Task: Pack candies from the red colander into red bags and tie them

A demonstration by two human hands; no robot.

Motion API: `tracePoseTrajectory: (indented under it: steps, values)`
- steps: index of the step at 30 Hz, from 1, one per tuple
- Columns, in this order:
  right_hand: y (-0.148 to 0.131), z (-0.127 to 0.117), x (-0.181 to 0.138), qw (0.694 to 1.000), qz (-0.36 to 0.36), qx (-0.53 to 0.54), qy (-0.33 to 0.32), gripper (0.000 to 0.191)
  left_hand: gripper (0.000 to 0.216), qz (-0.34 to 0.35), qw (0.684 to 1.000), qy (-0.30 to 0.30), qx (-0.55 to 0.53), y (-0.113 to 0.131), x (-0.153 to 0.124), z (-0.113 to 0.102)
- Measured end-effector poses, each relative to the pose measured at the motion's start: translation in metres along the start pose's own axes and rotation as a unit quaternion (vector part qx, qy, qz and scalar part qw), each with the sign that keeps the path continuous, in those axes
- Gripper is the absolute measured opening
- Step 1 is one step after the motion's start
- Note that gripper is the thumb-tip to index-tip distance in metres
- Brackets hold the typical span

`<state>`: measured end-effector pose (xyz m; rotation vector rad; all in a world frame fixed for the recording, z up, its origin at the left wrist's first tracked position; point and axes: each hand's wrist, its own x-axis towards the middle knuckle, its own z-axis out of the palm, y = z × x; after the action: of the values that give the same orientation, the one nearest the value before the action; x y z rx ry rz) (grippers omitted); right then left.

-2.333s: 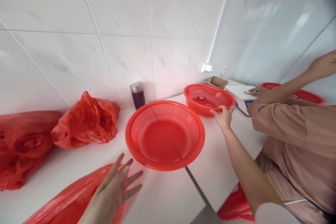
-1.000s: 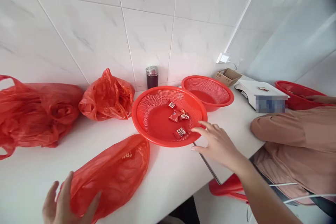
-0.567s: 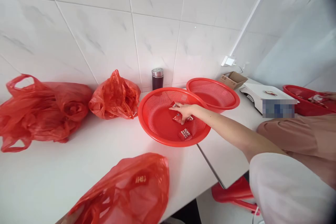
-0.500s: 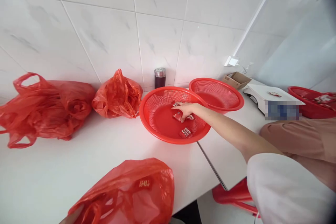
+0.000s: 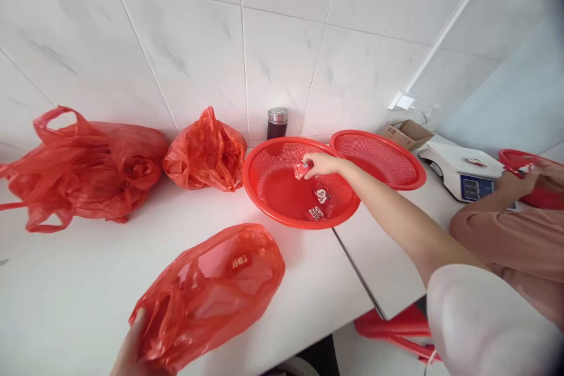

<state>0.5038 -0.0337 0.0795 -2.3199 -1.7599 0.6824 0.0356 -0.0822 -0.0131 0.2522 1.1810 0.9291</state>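
On the white counter (image 5: 88,282), your right hand (image 5: 324,163) pinched a sweet (image 5: 301,169) over the basket (image 5: 251,185), and your left hand (image 5: 131,349) clutched the bag (image 5: 211,288); a firm pinch and a steady bag looked wisest.

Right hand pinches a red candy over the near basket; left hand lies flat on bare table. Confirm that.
Wrong on the left hand: head view shows it gripping the red bag. The right hand does pinch the red candy over the near basket.

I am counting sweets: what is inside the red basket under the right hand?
Two small red packets lie in the basket; the right hand holds a third packet over it. Anything beneath the hand is hidden.
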Motion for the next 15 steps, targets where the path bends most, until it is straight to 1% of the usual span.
tracePoseTrajectory:
  steps: [2, 3, 5, 6, 7, 9, 11, 12, 13, 14, 15]
  values:
    - [-0.032, -0.001, -0.024, 0.998, -0.044, 0.054, 0.008, 0.047, 0.021, 0.013, 0.999, 0.029, 0.016, 0.003, -0.006, 0.007]
    - [-0.052, 0.002, -0.038, 0.994, -0.073, 0.084, 0.004, 0.047, 0.02, 0.017, 0.999, 0.038, 0.022, 0.004, -0.008, 0.01]
    - [-0.095, 0.019, -0.065, 0.966, -0.146, 0.209, -0.036, 0.049, 0.02, 0.022, 0.998, 0.04, 0.034, 0.005, -0.008, 0.014]
    - [-0.115, 0.034, -0.076, 0.951, -0.178, 0.241, -0.078, 0.05, 0.02, 0.022, 0.998, 0.036, 0.041, 0.005, -0.007, 0.015]
    - [-0.134, 0.052, -0.085, 0.942, -0.201, 0.243, -0.117, 0.052, 0.021, 0.02, 0.998, 0.03, 0.051, 0.005, -0.004, 0.015]
    - [-0.166, 0.096, -0.095, 0.942, -0.23, 0.183, -0.161, 0.055, 0.025, 0.023, 0.996, 0.019, 0.08, 0.004, 0.002, 0.011]
    - [-0.187, 0.138, -0.095, 0.957, -0.233, 0.111, -0.133, 0.057, 0.035, 0.052, 0.988, 0.016, 0.142, 0.006, 0.009, 0.005]
    - [-0.194, 0.153, -0.093, 0.961, -0.239, 0.072, -0.116, 0.057, 0.042, 0.083, 0.979, 0.019, 0.187, 0.009, 0.011, 0.001]
    - [-0.199, 0.162, -0.091, 0.963, -0.248, 0.049, -0.096, 0.056, 0.049, 0.125, 0.963, 0.026, 0.238, 0.013, 0.013, -0.003]
    - [-0.201, 0.164, -0.089, 0.961, -0.26, 0.044, -0.08, 0.053, 0.055, 0.172, 0.94, 0.036, 0.291, 0.018, 0.013, -0.006]
    - [-0.201, 0.159, -0.088, 0.958, -0.273, 0.058, -0.065, 0.049, 0.061, 0.215, 0.916, 0.046, 0.337, 0.024, 0.011, -0.01]
